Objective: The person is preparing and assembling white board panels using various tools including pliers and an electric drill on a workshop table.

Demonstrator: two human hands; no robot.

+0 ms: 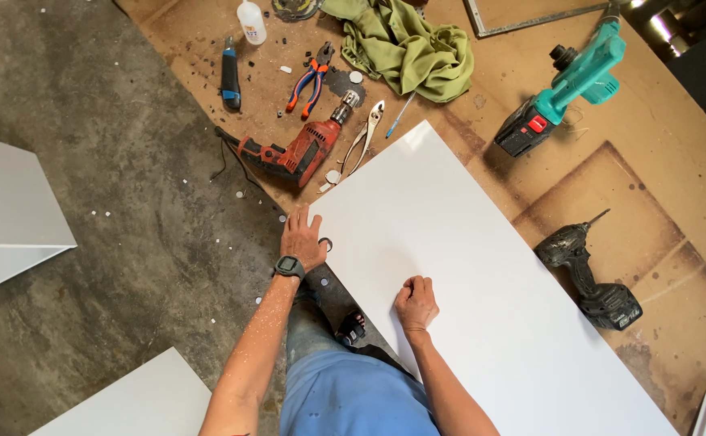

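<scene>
Here, left hand (pixel 303 240) spread flat at white panel (pixel 482 291) edge, right hand (pixel 416 304) fisted on panel, white labelled bottle (pixel 251 22) beyond.

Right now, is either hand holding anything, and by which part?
Left hand lies flat at the white panel edge, holding nothing. Right hand rests on the panel as a closed fist; whether it encloses anything cannot be told.

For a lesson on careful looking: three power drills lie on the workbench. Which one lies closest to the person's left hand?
The red corded drill, just beyond the left hand. The teal drill and black drill lie across the white panel.
</scene>
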